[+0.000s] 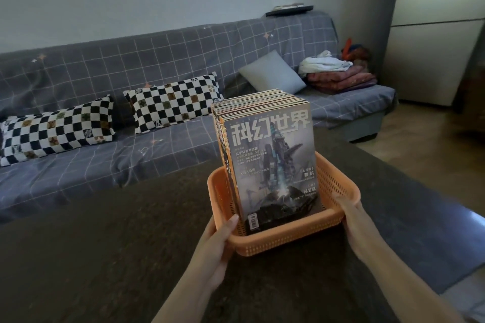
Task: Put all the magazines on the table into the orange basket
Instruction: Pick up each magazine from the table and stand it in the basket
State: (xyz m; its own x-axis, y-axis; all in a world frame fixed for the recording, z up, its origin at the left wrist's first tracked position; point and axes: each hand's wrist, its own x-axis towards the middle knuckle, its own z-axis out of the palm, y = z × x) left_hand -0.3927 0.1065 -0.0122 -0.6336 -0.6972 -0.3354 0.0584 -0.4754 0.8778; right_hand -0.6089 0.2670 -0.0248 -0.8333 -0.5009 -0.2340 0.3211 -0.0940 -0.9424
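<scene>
Mags (273,165) upright in basket (288,241) on table (105,257). L hand (217,238) gripping basket's near-left corner, thumb over rim. R hand (353,220) pressed to right wall; finger curl can't tell.

We find the magazines (270,160) standing upright as one thick stack inside the orange basket (291,240), front cover facing us, grey with white Chinese title. The perforated basket rests on the dark table (105,244).
</scene>
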